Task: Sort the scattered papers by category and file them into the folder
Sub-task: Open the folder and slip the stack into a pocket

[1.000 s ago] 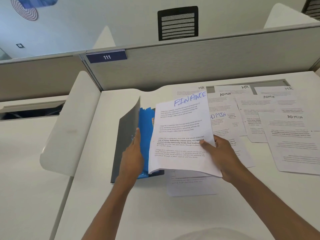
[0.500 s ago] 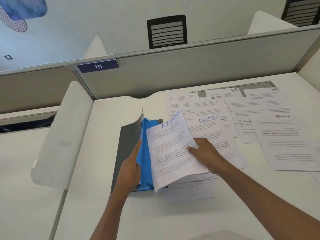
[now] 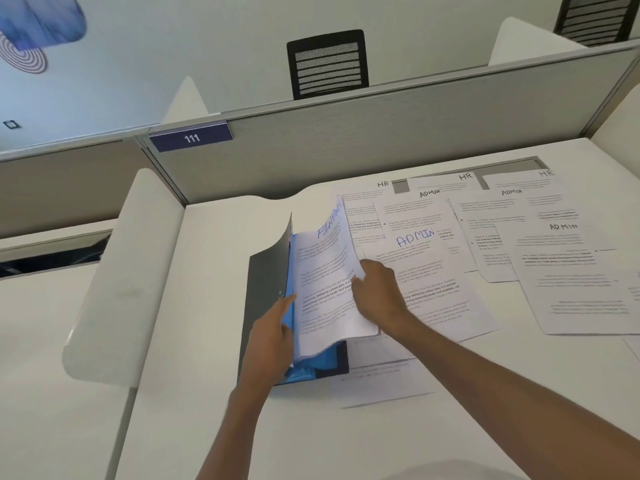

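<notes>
A dark grey folder [image 3: 265,292] lies on the white desk with its cover raised and blue inner pockets [image 3: 313,367] showing. My left hand [image 3: 272,336] grips the edge of the blue pocket and holds the folder open. A FINANCE sheet [image 3: 325,282] curves into the folder; my right hand [image 3: 375,294] pinches its right edge. To the right lie loose sheets: an ADMIN sheet with blue lettering [image 3: 424,268], other ADMIN sheets [image 3: 568,271] and HR sheets [image 3: 367,194] at the back. Another sheet [image 3: 381,384] pokes out below the folder.
A grey partition [image 3: 381,133] with a blue "111" label [image 3: 191,137] closes the desk's back. A white curved divider [image 3: 117,282] stands on the left. A black chair [image 3: 327,64] is behind the partition. A cable slot [image 3: 502,166] runs under the back papers.
The FINANCE sheet has swung left from flat in front of me into the open folder, my right hand following it. My left hand stays on the blue pocket.
</notes>
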### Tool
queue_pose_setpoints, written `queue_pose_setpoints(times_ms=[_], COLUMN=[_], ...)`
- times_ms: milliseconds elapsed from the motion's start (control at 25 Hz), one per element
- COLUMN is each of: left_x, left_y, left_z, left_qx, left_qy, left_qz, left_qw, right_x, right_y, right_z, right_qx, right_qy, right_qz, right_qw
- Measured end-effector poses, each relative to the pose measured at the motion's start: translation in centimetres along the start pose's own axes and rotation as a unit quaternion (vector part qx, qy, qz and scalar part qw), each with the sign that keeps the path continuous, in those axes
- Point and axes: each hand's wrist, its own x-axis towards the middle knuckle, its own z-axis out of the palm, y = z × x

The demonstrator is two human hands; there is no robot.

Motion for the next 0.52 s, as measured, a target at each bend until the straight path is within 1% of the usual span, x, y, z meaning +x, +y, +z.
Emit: queue_pose_setpoints(times_ms=[80,240,400,520], left_x=[0.1,0.2,0.1,-0.3], left_y=[0.2,0.1,0.3,0.4], left_z=[0.1,0.0,0.4,0.8], left_qx=[-0.001,-0.022,-0.042,-0.009], left_qy=[0.01,0.019,0.011,0.015], left_qz=[-0.007,-0.012,-0.014,-0.01], left_qw=[1.0,1.0,0.999,1.0], right_x=[-0.2,-1.5,-2.1,-1.6], right_y=[-0.2,0.3,0.5,0.4], right_z=[0.6,2.1,3.3,3.9], right_qx=[-0.047,-0.102,-0.074,-0.034], right_qy=[0.007,-0.011,-0.036,-0.048], right_qz=[-0.024,-0.06,-0.048,-0.015], right_qw=[0.999,0.993,0.995,0.998])
